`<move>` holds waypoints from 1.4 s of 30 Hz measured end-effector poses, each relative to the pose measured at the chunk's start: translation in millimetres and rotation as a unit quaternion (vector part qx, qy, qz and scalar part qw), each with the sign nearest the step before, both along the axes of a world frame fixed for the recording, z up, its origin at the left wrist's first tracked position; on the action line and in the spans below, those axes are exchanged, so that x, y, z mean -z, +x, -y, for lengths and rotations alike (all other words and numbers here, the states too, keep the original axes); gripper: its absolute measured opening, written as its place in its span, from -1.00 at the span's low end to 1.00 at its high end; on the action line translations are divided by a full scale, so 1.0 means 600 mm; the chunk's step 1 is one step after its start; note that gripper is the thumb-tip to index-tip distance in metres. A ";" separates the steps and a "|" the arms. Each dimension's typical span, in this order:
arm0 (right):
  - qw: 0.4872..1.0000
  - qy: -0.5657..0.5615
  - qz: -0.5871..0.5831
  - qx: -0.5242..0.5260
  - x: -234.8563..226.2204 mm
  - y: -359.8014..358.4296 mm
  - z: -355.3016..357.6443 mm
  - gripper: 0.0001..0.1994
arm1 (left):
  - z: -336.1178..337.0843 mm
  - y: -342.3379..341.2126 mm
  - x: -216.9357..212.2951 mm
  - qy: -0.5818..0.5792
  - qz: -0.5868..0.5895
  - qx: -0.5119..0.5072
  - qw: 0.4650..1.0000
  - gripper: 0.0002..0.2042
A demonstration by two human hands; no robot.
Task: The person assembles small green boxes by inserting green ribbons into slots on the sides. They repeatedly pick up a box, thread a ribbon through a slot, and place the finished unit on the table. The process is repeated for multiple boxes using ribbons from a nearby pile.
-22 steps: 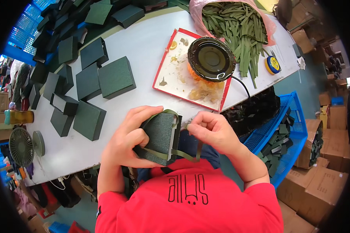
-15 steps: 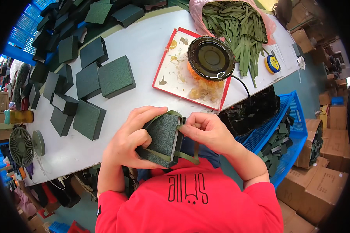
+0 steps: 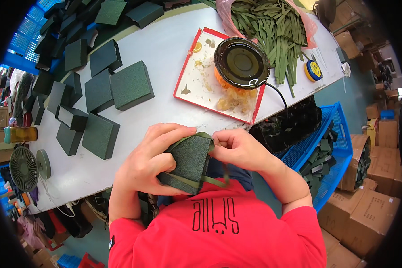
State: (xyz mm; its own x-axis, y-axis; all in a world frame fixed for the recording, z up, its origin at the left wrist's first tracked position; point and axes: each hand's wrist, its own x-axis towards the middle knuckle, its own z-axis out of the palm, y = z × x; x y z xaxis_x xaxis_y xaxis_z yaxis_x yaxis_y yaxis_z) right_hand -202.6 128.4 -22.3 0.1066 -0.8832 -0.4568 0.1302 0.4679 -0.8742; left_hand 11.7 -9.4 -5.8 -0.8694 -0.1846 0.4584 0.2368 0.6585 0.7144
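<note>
Head view: left hand (image 3: 149, 163) wrapped around dark green textured square box (image 3: 188, 161), held off near edge of white surface (image 3: 165, 53), close to chest, tilted so top corner faces right hand (image 3: 239, 147). Right fingertips pinched on olive green ribbon strip (image 3: 196, 179) at that corner, apparently pressing it down. Far right: pile of green ribbon strips (image 3: 272, 27); beside it, black round pot (image 3: 242, 62) on red-rimmed tray (image 3: 201, 85).
</note>
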 end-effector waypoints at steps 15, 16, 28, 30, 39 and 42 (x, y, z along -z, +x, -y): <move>0.995 -0.066 0.055 0.053 0.024 -0.010 -0.017 -0.71 | 0.008 0.005 0.010 0.004 0.013 -0.019 1.000 -0.43; 0.995 -0.073 0.042 0.055 0.024 -0.002 -0.015 -0.71 | 0.007 0.004 0.009 0.002 0.013 -0.019 1.000 -0.43; 0.977 -0.112 -0.023 0.178 0.021 0.016 -0.010 -0.73 | 0.001 0.003 0.030 -0.036 0.010 -0.054 0.998 -0.44; 0.939 -0.181 -0.141 0.257 0.018 0.007 -0.030 -0.78 | 0.005 0.010 0.030 -0.037 0.005 -0.072 0.997 -0.43; 0.964 -0.124 -0.236 0.010 -0.011 0.050 -0.033 -0.82 | -0.004 -0.001 0.025 -0.052 -0.006 -0.066 0.996 -0.43; 0.949 -0.185 -0.200 0.156 0.005 0.055 -0.045 -0.85 | -0.004 0.005 0.025 -0.049 -0.008 -0.081 0.996 -0.44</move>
State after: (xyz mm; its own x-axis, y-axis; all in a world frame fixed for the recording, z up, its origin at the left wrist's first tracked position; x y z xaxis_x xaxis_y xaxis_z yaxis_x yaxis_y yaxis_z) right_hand -169.8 155.5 -25.1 -0.3042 -0.9509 -0.0576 -0.1655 0.1123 -0.9798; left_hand 15.0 -6.7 -20.6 -0.8241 -0.2753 0.4950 0.1335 0.7550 0.6421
